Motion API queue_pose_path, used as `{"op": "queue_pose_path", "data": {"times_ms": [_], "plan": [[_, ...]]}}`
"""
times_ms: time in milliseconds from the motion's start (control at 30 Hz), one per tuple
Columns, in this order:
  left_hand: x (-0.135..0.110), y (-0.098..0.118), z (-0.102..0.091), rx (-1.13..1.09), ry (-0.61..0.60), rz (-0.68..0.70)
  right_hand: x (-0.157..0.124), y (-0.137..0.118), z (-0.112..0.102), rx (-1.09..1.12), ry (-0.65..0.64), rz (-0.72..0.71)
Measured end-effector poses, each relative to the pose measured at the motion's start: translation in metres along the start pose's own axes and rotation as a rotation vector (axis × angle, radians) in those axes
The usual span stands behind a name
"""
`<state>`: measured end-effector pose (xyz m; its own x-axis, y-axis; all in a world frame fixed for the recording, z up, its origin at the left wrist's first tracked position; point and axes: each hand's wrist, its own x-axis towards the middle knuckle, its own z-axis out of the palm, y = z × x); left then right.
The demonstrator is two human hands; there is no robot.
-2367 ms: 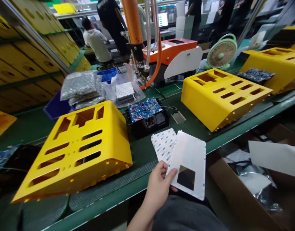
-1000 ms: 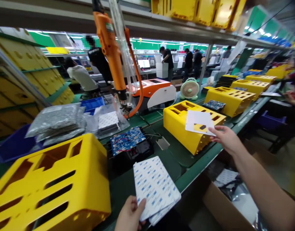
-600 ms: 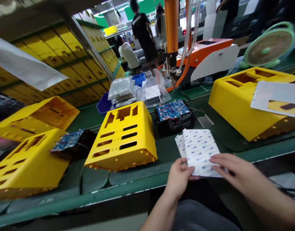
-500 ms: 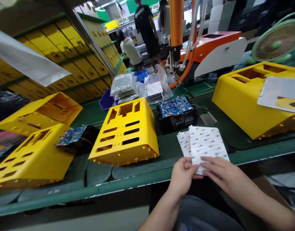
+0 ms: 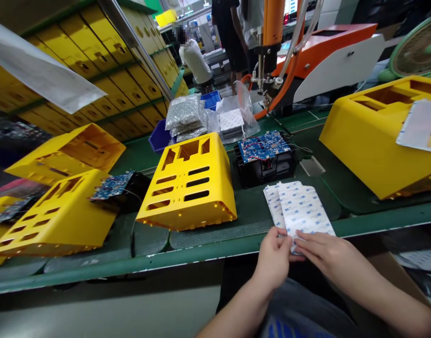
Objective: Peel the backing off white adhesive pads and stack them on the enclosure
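A white sheet with blue printed marks (image 5: pixel 305 209), which looks like adhesive backing, lies at the green bench's front edge. It overlaps a second printed sheet (image 5: pixel 273 203) on its left. My left hand (image 5: pixel 275 258) is closed, thumb and fingers pinching the sheet's lower left corner. My right hand (image 5: pixel 328 251) holds the same lower end, fingers across its top face and thumb hidden. Behind the sheets sits a black unit with a blue circuit board (image 5: pixel 264 146) on top. To the left, a yellow slotted housing (image 5: pixel 190 183) rests on the bench.
Another yellow housing (image 5: pixel 370 141) stands at right with a translucent sheet (image 5: pixel 421 126) on it. More housings (image 5: pixel 60 211) and a board unit (image 5: pixel 115 185) are at left. Bagged parts (image 5: pixel 187 115) lie behind. An orange machine arm (image 5: pixel 273 28) hangs over the far side.
The camera view has shifted, so the bench items sit slightly higher and mostly farther right. Both hands stay at the sheet's lower end, with little visible change in grip.
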<state>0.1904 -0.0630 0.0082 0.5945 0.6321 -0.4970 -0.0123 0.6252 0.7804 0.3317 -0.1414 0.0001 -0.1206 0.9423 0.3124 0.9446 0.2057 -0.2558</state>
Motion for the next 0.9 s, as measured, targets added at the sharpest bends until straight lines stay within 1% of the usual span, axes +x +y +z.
{"op": "queue_pose_path", "data": {"times_ms": [167, 333, 567, 800, 900], "plan": [[-0.004, 0.001, 0.006, 0.038, 0.028, 0.028, -0.001, -0.001, -0.003, -0.001, 0.014, -0.046], [-0.006, 0.001, 0.009, 0.058, 0.031, 0.057, -0.008, -0.004, 0.003, -0.009, 0.018, -0.069], [-0.004, -0.005, 0.008, 0.119, 0.070, 0.072, -0.016, -0.008, 0.012, 0.039, 0.009, -0.015], [-0.001, -0.007, 0.007, 0.180, 0.104, 0.086, -0.013, -0.021, 0.010, 0.023, 0.103, -0.007], [-0.001, -0.007, 0.008, 0.159, 0.096, 0.085, -0.011, -0.026, 0.011, 0.032, 0.159, 0.046]]}}
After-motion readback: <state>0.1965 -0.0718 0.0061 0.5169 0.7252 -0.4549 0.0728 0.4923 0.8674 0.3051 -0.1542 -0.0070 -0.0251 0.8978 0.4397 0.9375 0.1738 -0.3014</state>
